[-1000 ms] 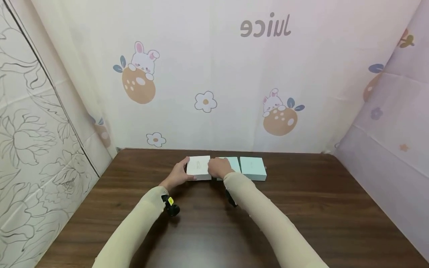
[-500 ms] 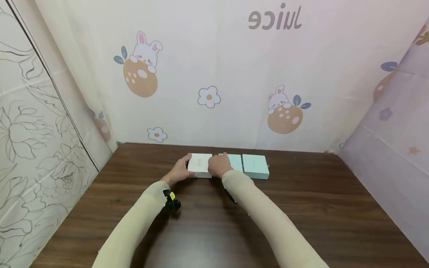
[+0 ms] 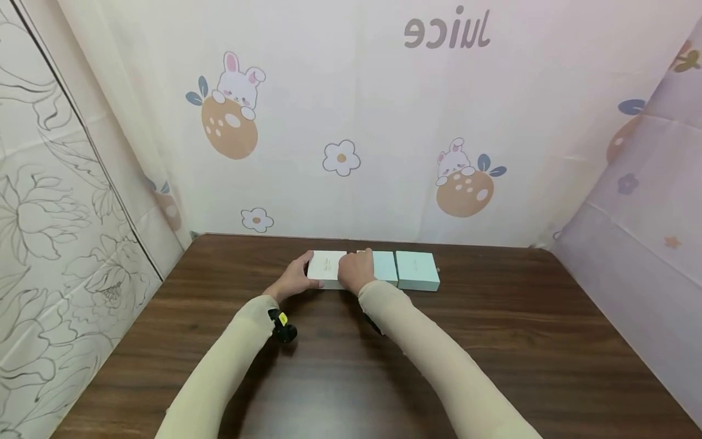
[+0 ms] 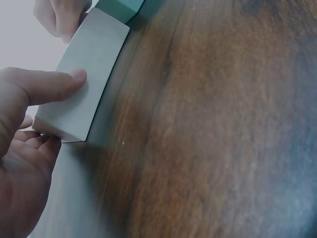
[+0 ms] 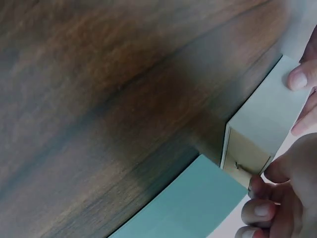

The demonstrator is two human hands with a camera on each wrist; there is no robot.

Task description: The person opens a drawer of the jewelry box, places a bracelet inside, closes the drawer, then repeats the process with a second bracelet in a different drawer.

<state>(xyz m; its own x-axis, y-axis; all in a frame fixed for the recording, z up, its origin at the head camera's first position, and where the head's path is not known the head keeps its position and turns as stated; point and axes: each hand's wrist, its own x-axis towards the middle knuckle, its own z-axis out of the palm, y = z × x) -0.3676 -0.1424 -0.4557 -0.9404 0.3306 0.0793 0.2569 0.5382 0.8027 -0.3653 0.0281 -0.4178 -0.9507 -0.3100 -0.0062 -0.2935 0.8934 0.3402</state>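
Note:
A small white box (image 3: 326, 262) lies near the table's back edge, lettered on top. My left hand (image 3: 292, 280) grips its left end, thumb on the front face and fingers round the end, as the left wrist view shows. At the box's other end is my right hand (image 3: 355, 269), thumb and forefinger pinched together. The right wrist view shows a beige drawer front (image 5: 247, 148) in that end, with a thin pull cord (image 5: 238, 166) running to those fingertips. My right hand partly covers a pale mint box (image 3: 385, 266) just to the right.
Another mint box (image 3: 417, 270), with a small tab on its right side, completes the row. The dark wooden table (image 3: 526, 329) reaches forward to a printed curtain (image 3: 384, 201). A patterned panel (image 3: 49, 244) stands along the left.
The head view has shifted a little, so everything sits slightly higher. Against the boxes, my right hand has edged slightly left and its knuckles have turned. The left hand keeps its grip.

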